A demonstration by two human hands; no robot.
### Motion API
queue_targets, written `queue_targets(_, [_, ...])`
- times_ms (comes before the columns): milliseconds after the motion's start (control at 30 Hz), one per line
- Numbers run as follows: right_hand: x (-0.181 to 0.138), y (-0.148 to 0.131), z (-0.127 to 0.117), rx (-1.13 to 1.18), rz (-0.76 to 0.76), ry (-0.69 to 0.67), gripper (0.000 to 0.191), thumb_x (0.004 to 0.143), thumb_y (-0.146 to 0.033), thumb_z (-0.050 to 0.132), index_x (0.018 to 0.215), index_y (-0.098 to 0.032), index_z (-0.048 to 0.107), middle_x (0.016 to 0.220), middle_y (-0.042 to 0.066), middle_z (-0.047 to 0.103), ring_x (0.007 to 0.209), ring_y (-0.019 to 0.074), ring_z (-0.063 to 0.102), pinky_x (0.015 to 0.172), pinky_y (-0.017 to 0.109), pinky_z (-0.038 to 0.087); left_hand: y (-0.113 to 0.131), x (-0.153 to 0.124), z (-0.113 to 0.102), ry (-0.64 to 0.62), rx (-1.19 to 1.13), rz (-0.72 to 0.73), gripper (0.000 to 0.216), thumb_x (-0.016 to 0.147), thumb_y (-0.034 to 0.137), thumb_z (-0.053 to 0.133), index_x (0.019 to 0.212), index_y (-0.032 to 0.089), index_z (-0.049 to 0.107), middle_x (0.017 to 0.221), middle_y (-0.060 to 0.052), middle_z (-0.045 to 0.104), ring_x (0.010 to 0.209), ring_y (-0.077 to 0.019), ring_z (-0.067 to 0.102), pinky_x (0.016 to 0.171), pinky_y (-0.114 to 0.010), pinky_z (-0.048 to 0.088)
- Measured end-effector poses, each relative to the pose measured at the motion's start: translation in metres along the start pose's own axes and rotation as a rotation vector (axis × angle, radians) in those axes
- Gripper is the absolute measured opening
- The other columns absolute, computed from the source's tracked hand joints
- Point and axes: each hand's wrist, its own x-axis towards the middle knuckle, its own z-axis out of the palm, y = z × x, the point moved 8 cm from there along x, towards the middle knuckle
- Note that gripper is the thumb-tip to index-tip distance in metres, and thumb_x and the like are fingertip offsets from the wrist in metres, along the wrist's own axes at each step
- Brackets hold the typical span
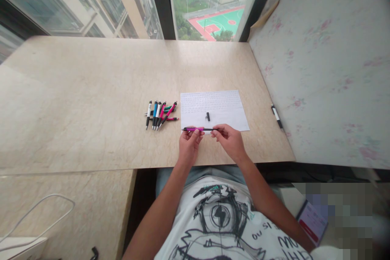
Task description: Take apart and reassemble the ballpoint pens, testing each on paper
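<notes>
From my feed I see a purple-and-black pen [199,128], white paper [225,120] lined with writing, pink, blue, white and green pens [169,113], mottled beige table [91,101], pink-flowered pale wallpaper [319,48].

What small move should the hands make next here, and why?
Probably, the right hand should ease the thin dark part straight along the line of the purple barrel, which the left hand can steady: each hand pinches one end, and the two line up. A short black piece lies apart on the paper. Inward or outward, I cannot tell.
</notes>
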Motion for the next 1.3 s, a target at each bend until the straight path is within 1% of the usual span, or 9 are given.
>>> queue_targets(200, [0.0, -0.005, -0.009, -0.097, -0.031, -0.017, 0.026, 0.087, -0.046, 0.063, 0.082, -0.02, 0.065, 0.069, 0.003, 0.069, 0.062, 0.0168, 0.066, 0.061, 0.028, 0.052, -0.005, -0.002, 0.004, -0.034, 0.03, -0.014, 0.033, 0.071, 0.026, 0.084, 0.095, 0.017, 0.064, 0.087, -0.004, 0.075, 0.07, -0.0095, 0.068, 0.068, -0.02, 0.052])
queue_targets(433, [0.002, -0.013, -0.012, -0.319, -0.086, -0.015, 0.045, 0.093, -0.054, 0.051, 0.063, -0.021, 0.058, 0.05, -0.002, 0.057, 0.048, 0.0129, 0.053, 0.053, 0.025, 0.04, -0.006, -0.001, 0.003, -0.049, 0.049, -0.001, 0.032, 0.07, 0.026, 0.085, 0.092, 0.016, 0.065, 0.087, -0.006, 0.076, 0.07, -0.0106, 0.068, 0.07, -0.022, 0.051])
queue_targets(500, [0.003, -0.014, -0.01, -0.315, -0.091, -0.038, 0.045, 0.095, -0.054, 0.047, 0.067, -0.021, 0.06, 0.052, -0.001, 0.058, 0.049, 0.0134, 0.054, 0.054, 0.025, 0.041, -0.007, -0.001, 0.002, -0.043, 0.046, 0.003, 0.031, 0.07, 0.026, 0.085, 0.092, 0.016, 0.066, 0.087, -0.006, 0.076, 0.07, -0.0108, 0.068, 0.07, -0.022, 0.051])
queue_targets(667, [0.003, -0.02, -0.009, -0.287, -0.144, -0.052, 0.025, 0.088, -0.045, 0.059, 0.091, -0.021, 0.067, 0.083, 0.005, 0.071, 0.07, 0.0171, 0.064, 0.06, 0.027, 0.048, -0.007, 0.0, 0.002, -0.043, 0.04, 0.008, 0.03, 0.07, 0.025, 0.085, 0.092, 0.015, 0.066, 0.09, -0.007, 0.076, 0.071, -0.0109, 0.069, 0.07, -0.022, 0.051])
queue_targets(733, [0.003, -0.021, -0.009, -0.318, -0.165, -0.047, 0.024, 0.088, -0.043, 0.058, 0.083, -0.021, 0.067, 0.076, 0.004, 0.07, 0.065, 0.0162, 0.061, 0.06, 0.027, 0.047, -0.007, 0.0, 0.002, -0.043, 0.041, 0.003, 0.031, 0.069, 0.025, 0.085, 0.091, 0.015, 0.066, 0.089, -0.007, 0.076, 0.07, -0.0112, 0.068, 0.069, -0.023, 0.051])
queue_targets(900, [0.004, -0.012, -0.007, -0.318, -0.105, -0.116, 0.047, 0.096, -0.052, 0.046, 0.063, -0.021, 0.061, 0.052, 0.0, 0.06, 0.049, 0.0139, 0.055, 0.054, 0.027, 0.042, -0.007, -0.002, 0.003, -0.058, 0.048, -0.012, 0.032, 0.068, 0.027, 0.086, 0.089, 0.016, 0.066, 0.085, -0.006, 0.076, 0.069, -0.0114, 0.068, 0.068, -0.024, 0.05])
queue_targets(1100, [0.005, -0.017, -0.007, -0.256, -0.16, -0.135, 0.029, 0.091, -0.048, 0.055, 0.087, -0.021, 0.065, 0.082, 0.004, 0.069, 0.075, 0.0176, 0.064, 0.06, 0.025, 0.047, -0.007, -0.001, 0.003, -0.07, 0.051, -0.002, 0.03, 0.07, 0.026, 0.085, 0.091, 0.016, 0.066, 0.089, -0.007, 0.076, 0.07, -0.011, 0.068, 0.07, -0.023, 0.051])
queue_targets(1167, [0.004, -0.018, -0.008, -0.295, -0.174, -0.123, 0.029, 0.091, -0.046, 0.055, 0.08, -0.021, 0.063, 0.075, 0.003, 0.067, 0.07, 0.0166, 0.061, 0.06, 0.026, 0.046, -0.007, -0.001, 0.003, -0.067, 0.056, -0.003, 0.031, 0.069, 0.027, 0.085, 0.091, 0.016, 0.066, 0.088, -0.007, 0.076, 0.07, -0.0111, 0.068, 0.07, -0.023, 0.051])
queue_targets(1300, [0.003, -0.014, -0.005, -0.307, -0.129, -0.163, 0.046, 0.098, -0.048, 0.043, 0.064, -0.021, 0.058, 0.058, 0.001, 0.06, 0.055, 0.0141, 0.056, 0.059, 0.027, 0.044, -0.007, -0.002, 0.004, -0.069, 0.06, -0.007, 0.031, 0.068, 0.027, 0.086, 0.089, 0.015, 0.066, 0.085, -0.006, 0.076, 0.069, -0.0113, 0.067, 0.069, -0.023, 0.051])
